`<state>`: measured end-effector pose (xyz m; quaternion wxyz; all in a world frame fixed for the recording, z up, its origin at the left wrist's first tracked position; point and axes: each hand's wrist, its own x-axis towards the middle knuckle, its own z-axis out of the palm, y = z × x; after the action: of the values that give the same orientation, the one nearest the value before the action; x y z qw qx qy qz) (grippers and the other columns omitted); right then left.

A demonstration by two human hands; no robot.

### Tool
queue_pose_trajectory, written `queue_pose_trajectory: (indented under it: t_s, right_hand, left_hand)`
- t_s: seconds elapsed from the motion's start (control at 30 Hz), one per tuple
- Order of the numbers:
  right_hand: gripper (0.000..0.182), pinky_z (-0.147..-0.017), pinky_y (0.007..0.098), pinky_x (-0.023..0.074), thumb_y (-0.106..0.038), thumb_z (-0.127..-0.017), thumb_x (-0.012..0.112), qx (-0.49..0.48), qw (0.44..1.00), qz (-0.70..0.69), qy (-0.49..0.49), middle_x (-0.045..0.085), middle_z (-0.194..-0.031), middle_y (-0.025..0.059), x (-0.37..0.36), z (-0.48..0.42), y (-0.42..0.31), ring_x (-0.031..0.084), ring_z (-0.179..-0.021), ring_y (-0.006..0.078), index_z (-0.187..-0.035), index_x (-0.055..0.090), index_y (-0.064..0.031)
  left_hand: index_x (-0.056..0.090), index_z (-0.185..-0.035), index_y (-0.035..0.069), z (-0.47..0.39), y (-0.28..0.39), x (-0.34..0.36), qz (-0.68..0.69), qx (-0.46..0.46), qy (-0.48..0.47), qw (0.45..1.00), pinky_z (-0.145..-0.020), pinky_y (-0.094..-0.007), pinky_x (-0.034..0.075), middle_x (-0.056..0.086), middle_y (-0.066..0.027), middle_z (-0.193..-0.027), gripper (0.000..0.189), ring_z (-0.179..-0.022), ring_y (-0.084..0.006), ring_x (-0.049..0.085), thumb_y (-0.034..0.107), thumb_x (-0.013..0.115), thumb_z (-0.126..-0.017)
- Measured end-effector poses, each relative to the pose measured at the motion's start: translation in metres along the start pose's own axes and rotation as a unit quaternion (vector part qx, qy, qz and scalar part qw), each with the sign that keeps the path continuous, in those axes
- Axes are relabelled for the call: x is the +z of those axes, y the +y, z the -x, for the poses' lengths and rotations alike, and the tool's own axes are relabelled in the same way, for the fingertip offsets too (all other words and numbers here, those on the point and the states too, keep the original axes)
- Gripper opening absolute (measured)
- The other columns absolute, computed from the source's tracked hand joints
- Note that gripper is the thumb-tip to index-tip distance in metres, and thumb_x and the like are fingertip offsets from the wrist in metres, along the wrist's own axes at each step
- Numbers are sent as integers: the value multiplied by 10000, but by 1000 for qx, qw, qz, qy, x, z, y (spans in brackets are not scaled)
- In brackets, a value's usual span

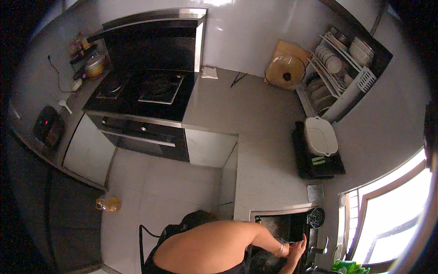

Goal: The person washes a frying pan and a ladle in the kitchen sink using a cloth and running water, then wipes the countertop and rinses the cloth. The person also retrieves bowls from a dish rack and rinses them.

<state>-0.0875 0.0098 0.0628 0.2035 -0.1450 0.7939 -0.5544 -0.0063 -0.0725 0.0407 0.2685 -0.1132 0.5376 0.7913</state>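
Note:
Both my hands meet over the dark sink [251, 215] at lower right. My left hand [286, 252], with a bracelet at its wrist, reaches in from the left and is partly covered by the other hand. My right hand [298, 250] comes up from the bottom edge with its fingers extended, touching or overlapping the left. Whether anything is held between them cannot be made out. Just right of the hands stands a metal faucet [321, 249]. A round black strainer [315, 218] sits at the sink's far right corner.
Along the counter [260, 161] are a white plastic basket [321, 137] on a black stand, a dish rack [328, 75], and a glass lid [285, 70] against a wooden board. A cooktop [143, 89] lies at upper left. Green packaging [347, 267] sits by the open window [386, 219].

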Motion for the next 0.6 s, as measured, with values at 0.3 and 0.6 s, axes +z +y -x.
queue_pose_trajectory:
  t_s: [0.3,0.6]
  right_hand:
    - [260,-470,301,406,-125,-916,407,198,947,-161,195,487,-669,39,45,-28,91,429,-521,155,-1129,550,-80]
    - [509,-768,351,465,-451,-877,529,223,972,41,54,605,-953,93,18,59,3,581,-866,225,-1190,530,-49]
  left_hand:
    - [544,-936,10,14,-42,-22,-495,97,218,835,-674,-380,491,629,-161,-851,167,-768,-302,615,126,539,-816]
    - [477,-975,-27,21,-11,-61,-571,121,229,779,-589,-448,502,625,-188,-804,470,-778,-352,639,144,749,-632]
